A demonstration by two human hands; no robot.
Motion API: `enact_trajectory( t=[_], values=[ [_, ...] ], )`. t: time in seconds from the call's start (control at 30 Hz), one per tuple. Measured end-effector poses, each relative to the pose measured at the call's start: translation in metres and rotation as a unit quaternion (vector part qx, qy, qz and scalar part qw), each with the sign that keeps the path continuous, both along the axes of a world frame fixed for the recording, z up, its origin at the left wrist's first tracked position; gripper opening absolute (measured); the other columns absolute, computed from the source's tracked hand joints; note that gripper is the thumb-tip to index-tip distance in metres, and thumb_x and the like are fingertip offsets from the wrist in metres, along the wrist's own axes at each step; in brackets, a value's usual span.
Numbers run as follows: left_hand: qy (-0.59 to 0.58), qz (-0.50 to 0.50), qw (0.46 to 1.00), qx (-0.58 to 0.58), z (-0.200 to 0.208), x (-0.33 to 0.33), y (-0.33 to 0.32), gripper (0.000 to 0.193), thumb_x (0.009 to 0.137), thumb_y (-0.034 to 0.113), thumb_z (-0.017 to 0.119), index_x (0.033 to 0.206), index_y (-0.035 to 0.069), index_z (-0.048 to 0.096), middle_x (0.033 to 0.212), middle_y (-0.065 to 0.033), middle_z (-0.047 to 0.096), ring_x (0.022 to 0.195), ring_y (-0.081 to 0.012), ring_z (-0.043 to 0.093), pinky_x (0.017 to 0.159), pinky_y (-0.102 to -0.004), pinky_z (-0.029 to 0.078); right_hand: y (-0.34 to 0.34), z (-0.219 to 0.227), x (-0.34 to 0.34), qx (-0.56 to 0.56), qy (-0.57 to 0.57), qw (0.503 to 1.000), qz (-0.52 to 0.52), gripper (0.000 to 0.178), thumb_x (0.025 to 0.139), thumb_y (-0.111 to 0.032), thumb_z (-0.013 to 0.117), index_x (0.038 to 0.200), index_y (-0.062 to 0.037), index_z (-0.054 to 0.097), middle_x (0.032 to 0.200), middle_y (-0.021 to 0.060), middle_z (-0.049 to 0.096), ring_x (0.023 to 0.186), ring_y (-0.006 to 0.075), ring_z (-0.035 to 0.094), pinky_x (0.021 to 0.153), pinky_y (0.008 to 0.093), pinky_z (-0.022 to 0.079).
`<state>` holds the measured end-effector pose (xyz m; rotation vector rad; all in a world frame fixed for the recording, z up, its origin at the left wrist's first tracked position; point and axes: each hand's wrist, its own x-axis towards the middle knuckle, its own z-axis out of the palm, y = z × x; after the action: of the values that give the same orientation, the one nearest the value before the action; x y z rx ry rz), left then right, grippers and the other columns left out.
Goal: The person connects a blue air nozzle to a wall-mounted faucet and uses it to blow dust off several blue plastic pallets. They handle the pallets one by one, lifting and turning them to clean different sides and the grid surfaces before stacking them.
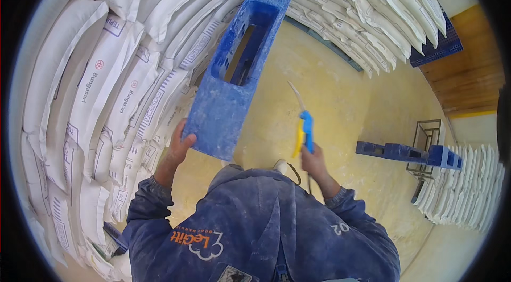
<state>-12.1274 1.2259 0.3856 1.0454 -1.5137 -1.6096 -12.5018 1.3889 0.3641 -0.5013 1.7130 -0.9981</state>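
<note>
A blue plastic pallet, scuffed and dusted with pale powder, shows a long, narrow face to the camera. It slants from the top of the view, just right of centre, down and leftward to a squared end, which the left hand grips at its corner. A deep, round-cornered recess opens in that face, with yellow floor visible through it; part of another opening shows at the far end. In the right hand, well apart from the pallet, is an air blow gun, slightly blurred: blue body, yellow lever, and thin, curved nozzle pointing forward and a little left.
</note>
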Motion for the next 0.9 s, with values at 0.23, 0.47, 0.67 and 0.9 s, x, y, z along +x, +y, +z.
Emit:
enact_trajectory(
  t=[0.23,0.47,0.67,0.9],
  values=[
    [0.033,0.065,0.997,-0.024,-0.006,-0.001,0.004,0.062,0.079,0.039,0.058,0.122,-0.003,0.041,0.118,-0.0121,0.047,0.109,-0.0187,0.044,0.094,-0.0324,0.033,0.22,-0.118,-0.068,0.138,0.198,0.965,-0.104,0.034,0.09,-0.038,0.05,0.083,-0.005,0.053,0.048,0.0018,0.045,0.039,0.0135,0.047,0.036,0.0293,0.037],
    [0.11,0.243,0.964,0.002,-0.017,-0.032,0.035,0.05,0.087,0.038,0.05,0.119,0.0,0.044,0.118,-0.0105,0.046,0.109,-0.0182,0.044,0.094,-0.0326,0.033,0.356,-0.179,-0.035,0.346,0.062,0.934,-0.062,0.037,0.089,-0.038,0.05,0.083,-0.0025,0.056,0.052,0.0056,0.051,0.041,0.0175,0.051,0.038,0.0331,0.041],
    [-0.572,0.185,0.796,-0.075,-0.074,0.0,0.182,0.05,0.084,0.046,0.052,0.111,0.005,0.06,0.11,-0.0118,0.062,0.105,-0.0259,0.056,0.093,-0.0375,0.039,0.342,-0.192,-0.074,0.293,-0.035,0.945,-0.139,0.037,0.089,-0.038,0.05,0.081,-0.0023,0.056,0.054,0.0068,0.053,0.042,0.0184,0.052,0.039,0.0335,0.042],
    [-0.627,-0.08,0.754,0.178,-0.047,-0.035,0.273,0.048,0.083,0.045,0.053,0.107,0.005,0.062,0.108,-0.013,0.062,0.105,-0.0269,0.056,0.091,-0.0385,0.04,0.355,-0.203,-0.131,0.262,-0.07,0.941,-0.201,0.038,0.089,-0.038,0.05,0.078,-0.002,0.057,0.056,0.0082,0.056,0.043,0.0193,0.054,0.04,0.034,0.044]
  ],
)
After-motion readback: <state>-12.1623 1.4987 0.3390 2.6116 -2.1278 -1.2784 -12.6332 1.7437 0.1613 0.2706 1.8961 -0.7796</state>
